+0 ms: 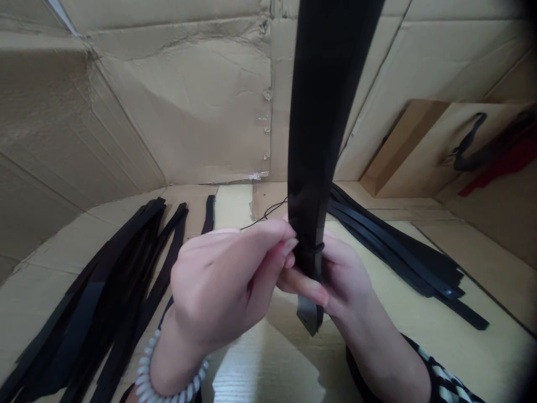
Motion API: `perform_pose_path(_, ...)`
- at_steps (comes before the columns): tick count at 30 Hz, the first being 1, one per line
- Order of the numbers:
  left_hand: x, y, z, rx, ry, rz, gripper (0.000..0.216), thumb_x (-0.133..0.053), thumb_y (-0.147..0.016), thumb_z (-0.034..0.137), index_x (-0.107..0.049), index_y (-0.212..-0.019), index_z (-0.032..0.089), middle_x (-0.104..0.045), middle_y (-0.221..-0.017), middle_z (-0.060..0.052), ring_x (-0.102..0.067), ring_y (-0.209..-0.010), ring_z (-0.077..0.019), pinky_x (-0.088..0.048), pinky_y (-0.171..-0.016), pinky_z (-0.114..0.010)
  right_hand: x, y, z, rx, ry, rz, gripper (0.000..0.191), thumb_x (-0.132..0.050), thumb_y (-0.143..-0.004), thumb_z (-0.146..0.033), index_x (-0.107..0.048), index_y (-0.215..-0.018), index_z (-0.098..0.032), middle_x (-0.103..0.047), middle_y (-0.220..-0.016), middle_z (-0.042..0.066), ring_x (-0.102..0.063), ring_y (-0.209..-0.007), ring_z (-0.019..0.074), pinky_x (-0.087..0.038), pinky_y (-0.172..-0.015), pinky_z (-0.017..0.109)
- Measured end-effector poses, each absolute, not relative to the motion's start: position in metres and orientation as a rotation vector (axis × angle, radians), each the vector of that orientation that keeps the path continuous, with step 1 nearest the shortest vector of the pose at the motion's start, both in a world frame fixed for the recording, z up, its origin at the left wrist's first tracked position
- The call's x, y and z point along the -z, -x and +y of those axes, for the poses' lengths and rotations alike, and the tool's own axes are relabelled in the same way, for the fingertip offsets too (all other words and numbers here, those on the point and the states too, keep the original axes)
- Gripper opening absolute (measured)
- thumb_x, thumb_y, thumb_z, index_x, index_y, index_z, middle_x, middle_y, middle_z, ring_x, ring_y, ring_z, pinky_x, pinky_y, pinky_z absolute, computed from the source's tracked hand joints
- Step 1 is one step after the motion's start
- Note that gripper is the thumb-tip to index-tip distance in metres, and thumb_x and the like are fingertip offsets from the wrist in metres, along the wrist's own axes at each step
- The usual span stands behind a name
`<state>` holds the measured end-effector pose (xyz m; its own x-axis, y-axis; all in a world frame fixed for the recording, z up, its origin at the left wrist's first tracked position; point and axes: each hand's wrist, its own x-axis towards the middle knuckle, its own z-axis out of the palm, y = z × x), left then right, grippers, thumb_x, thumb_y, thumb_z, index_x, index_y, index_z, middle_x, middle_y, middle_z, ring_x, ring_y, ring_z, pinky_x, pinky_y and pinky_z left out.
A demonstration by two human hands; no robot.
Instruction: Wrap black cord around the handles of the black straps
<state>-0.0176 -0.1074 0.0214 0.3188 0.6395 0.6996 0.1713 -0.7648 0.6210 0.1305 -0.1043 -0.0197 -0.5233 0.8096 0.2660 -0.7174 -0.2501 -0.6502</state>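
Note:
A long, broad black strip point(323, 112) stands upright before me. Its lower end is cut to a point and has a small hole. My right hand point(335, 268) grips the strip near that end, fingers bent around it from behind and the right. Just above the grip, a thin black cord point(319, 247) crosses the strip. Thumb and forefinger of my left hand point(235, 274) are pinched together at the strip's left edge, on the cord; the part inside the pinch is hidden. More cord point(274, 207) trails in loops behind the left hand.
Several black strips point(104, 280) lie piled at left, with a short one point(208, 212) nearby. Another bundle of strips point(398, 246) is at right. Cardboard walls point(188, 101) enclose the table point(268, 358). A cardboard box point(419, 151) with dark and red items stands at back right.

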Motion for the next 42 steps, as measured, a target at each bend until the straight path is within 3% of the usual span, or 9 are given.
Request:
perform_pose_path(5, -0.009, 0.009, -0.102, -1.547, -2.519, 0.829, 0.015, -0.057, -0.09, 0.007, -0.058, -0.088, 0.022, -0.07, -0.057, 0.009, -0.067, -0.053, -0.0083, -0.055, -0.056, -0.019, 0.021, -0.126, -0.11, -1.464, 0.483, -1.017, 0.022, -0.051, -0.097, -0.031, -0.059, -0.08, -0.019, -0.051, -0.049, -0.007, -0.048, -0.041, 0.0031, -0.034, -0.042, 0.013)
perform_pose_path(11, -0.003, 0.006, -0.094, -1.619, -2.51, 0.789, 0.015, -0.057, -0.091, 0.007, -0.055, -0.093, 0.022, -0.069, -0.059, 0.009, -0.067, -0.056, -0.0072, -0.052, -0.056, -0.019, 0.019, -0.13, -0.115, -1.227, 0.626, -1.258, 0.046, -0.039, -0.096, -0.059, -0.063, -0.097, -0.02, -0.048, -0.054, -0.005, -0.044, -0.047, 0.0066, -0.035, -0.044, 0.018)
perform_pose_path(16, -0.003, 0.006, -0.096, -1.655, -2.578, 0.882, 0.012, -0.057, -0.091, 0.008, -0.055, -0.089, 0.02, -0.06, -0.052, 0.01, -0.061, -0.047, -0.0054, -0.048, -0.051, -0.018, 0.014, -0.131, -0.116, -1.022, 0.798, -1.408, 0.042, -0.042, -0.099, -0.049, -0.058, -0.076, -0.018, -0.055, -0.066, -0.002, -0.054, -0.063, 0.0073, -0.044, -0.058, 0.02)
perform_pose_path(22, -0.002, 0.003, -0.094, -1.687, -2.665, 0.914, 0.009, -0.059, -0.089, 0.006, -0.06, -0.088, 0.015, -0.059, -0.046, 0.01, -0.06, -0.044, -0.0051, -0.049, -0.054, -0.015, 0.016, -0.127, -0.114, -1.072, 0.768, -1.328, 0.044, -0.039, -0.1, -0.05, -0.051, -0.071, -0.019, -0.053, -0.057, -0.004, -0.052, -0.054, 0.0061, -0.043, -0.052, 0.019)
perform_pose_path(25, -0.002, 0.001, -0.094, -1.683, -2.691, 0.937, 0.007, -0.058, -0.09, 0.01, -0.062, -0.087, 0.015, -0.058, -0.045, 0.009, -0.057, -0.041, -0.0059, -0.05, -0.053, -0.016, 0.015, -0.127, -0.114, -1.041, 0.728, -1.307, 0.029, -0.043, -0.1, -0.045, -0.057, -0.089, -0.022, -0.056, -0.063, -0.006, -0.053, -0.054, 0.0048, -0.044, -0.051, 0.017)
perform_pose_path(28, -0.002, 0.001, -0.094, -1.62, -2.698, 0.975, 0.009, -0.056, -0.093, 0.014, -0.062, -0.086, 0.017, -0.057, -0.044, 0.009, -0.054, -0.038, -0.0067, -0.051, -0.053, -0.018, 0.013, -0.128, -0.115, -1.109, 0.64, -1.278, 0.016, -0.045, -0.1, -0.04, -0.054, -0.101, -0.026, -0.058, -0.068, -0.007, -0.055, -0.054, 0.0044, -0.046, -0.049, 0.016)
perform_pose_path(33, -0.003, 0.002, -0.093, -1.668, -2.638, 0.878, 0.01, -0.058, -0.091, 0.01, -0.06, -0.086, 0.019, -0.06, -0.046, 0.01, -0.058, -0.04, -0.0072, -0.05, -0.051, -0.019, 0.012, -0.13, -0.113, -1.263, 0.562, -1.196, 0.018, -0.051, -0.098, -0.039, -0.053, -0.091, -0.022, -0.061, -0.072, -0.005, -0.055, -0.052, 0.0039, -0.047, -0.049, 0.016)
perform_pose_path(38, 0.0, 0.001, -0.092, -1.608, -2.521, 0.824, 0.009, -0.059, -0.092, 0.013, -0.06, -0.088, 0.021, -0.062, -0.049, 0.009, -0.062, -0.045, -0.0078, -0.051, -0.05, -0.019, 0.014, -0.129, -0.111, -1.363, 0.554, -1.072, 0.015, -0.051, -0.096, -0.03, -0.048, -0.084, -0.022, -0.057, -0.056, -0.008, -0.054, -0.046, 0.0044, -0.044, -0.046, 0.014)
perform_pose_path(42, 0.007, -0.001, -0.092, -1.597, -2.106, 0.523, 0.019, -0.06, -0.092, 0.011, -0.052, -0.102, 0.025, -0.061, -0.052, 0.012, -0.059, -0.039, -0.0057, -0.043, -0.037, -0.014, 0.012, -0.127, -0.111, -1.349, 0.613, -1.089, 0.016, -0.049, -0.098, -0.033, -0.049, -0.088, -0.021, -0.056, -0.051, -0.009, -0.051, -0.04, 0.0037, -0.04, -0.041, 0.012)
